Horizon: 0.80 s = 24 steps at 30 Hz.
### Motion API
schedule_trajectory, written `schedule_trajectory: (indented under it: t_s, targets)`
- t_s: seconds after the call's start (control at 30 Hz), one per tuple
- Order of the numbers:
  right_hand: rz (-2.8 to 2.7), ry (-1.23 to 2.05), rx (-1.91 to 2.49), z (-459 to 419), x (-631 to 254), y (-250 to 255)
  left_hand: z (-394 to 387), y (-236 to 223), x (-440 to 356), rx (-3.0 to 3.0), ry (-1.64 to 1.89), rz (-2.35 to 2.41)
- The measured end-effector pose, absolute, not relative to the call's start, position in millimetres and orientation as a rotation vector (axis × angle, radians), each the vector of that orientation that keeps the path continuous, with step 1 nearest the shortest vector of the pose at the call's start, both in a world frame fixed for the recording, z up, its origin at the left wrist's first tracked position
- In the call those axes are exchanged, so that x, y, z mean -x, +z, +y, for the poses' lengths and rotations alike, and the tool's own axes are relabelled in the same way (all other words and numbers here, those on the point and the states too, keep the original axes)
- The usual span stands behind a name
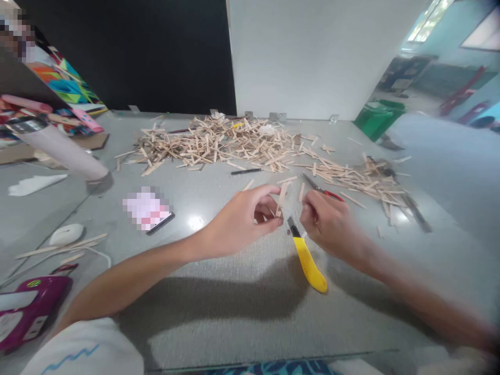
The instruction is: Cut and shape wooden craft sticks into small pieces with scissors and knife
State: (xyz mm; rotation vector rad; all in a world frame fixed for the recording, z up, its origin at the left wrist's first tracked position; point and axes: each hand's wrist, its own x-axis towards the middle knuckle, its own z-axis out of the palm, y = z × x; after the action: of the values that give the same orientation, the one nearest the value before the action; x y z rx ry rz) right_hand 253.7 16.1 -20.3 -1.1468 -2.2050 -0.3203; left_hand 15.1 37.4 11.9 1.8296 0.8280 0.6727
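Observation:
Between the thumb and fingers of my left hand (250, 216) is a short piece of wooden craft stick (282, 199), held nearly upright. Just to its right, my right hand (324, 219) is closed with the fingertips curled in, and whatever they pinch is hidden. A yellow-handled utility knife (309, 265) lies on the table below and between both hands, its blade end pointing up toward them. Red-handled scissors (318, 186) rest partly behind my right hand. A few loose stick pieces lie close to my fingers.
A wide heap of wooden sticks (219, 143) spreads along the back, with more sticks (359, 179) at right. A dark pen-like rod (246, 171) lies before it. Left are a phone (146, 208), a tumbler (62, 148), a white mouse (66, 234) and a purple power strip (35, 307).

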Motion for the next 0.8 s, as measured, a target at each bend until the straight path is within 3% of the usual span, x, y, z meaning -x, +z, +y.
schedule_trajectory:
  t_s: [0.27,0.63,0.8]
  targets:
    - [-2.177,-0.07,1.14,1,-250,-7,30,26,-10,-1.86,0.648,0.838]
    - [-1.762,0.595,1.124,-15,-243,5,28,9,-12,-2.39,0.855,0.824]
    - [-1.694,0.672,1.104,-16,-243,12,23,15,-11,-2.386,0.868,0.829]
